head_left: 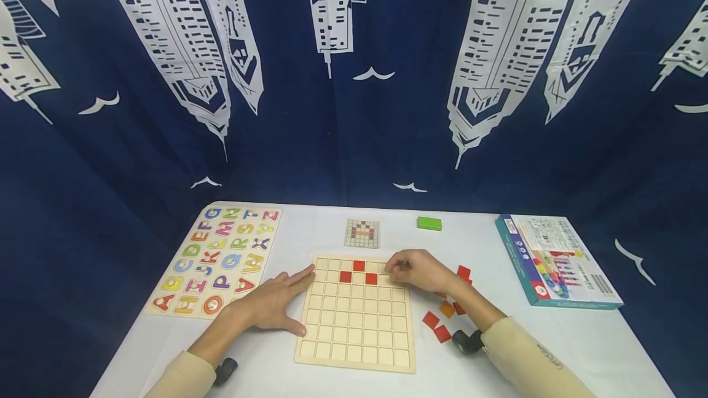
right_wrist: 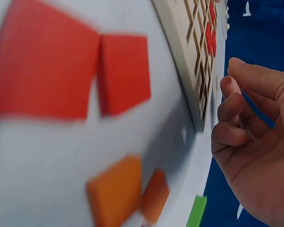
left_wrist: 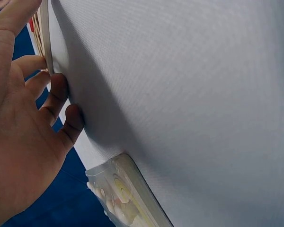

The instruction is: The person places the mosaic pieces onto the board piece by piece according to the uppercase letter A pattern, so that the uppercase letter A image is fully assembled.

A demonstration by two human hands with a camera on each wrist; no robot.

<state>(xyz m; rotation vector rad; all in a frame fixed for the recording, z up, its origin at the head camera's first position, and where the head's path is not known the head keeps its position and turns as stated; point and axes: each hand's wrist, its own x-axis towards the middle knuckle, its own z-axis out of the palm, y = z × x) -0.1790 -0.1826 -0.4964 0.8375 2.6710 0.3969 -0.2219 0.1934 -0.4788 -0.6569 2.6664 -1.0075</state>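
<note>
A wooden grid board (head_left: pixel 362 324) lies on the white table, with red square tiles (head_left: pixel 359 266) in several of its upper cells. My left hand (head_left: pixel 271 303) rests at its left edge, thumb and fingers spread apart; in the left wrist view, fingers (left_wrist: pixel 57 97) reach the board's side. Over the upper right cells is my right hand (head_left: pixel 423 269), its fingers bent and the thumb close to the index finger. A thin dark sliver shows among those fingers in the right wrist view; I cannot tell whether it is a held piece.
Loose red tiles (head_left: pixel 431 320) and an orange tile (head_left: pixel 447 309) lie right of the board, partly under the right forearm. Behind it are a pattern card (head_left: pixel 362 233) and a green block (head_left: pixel 429 223). A letter puzzle (head_left: pixel 221 257) lies left, a box (head_left: pixel 575 257) right.
</note>
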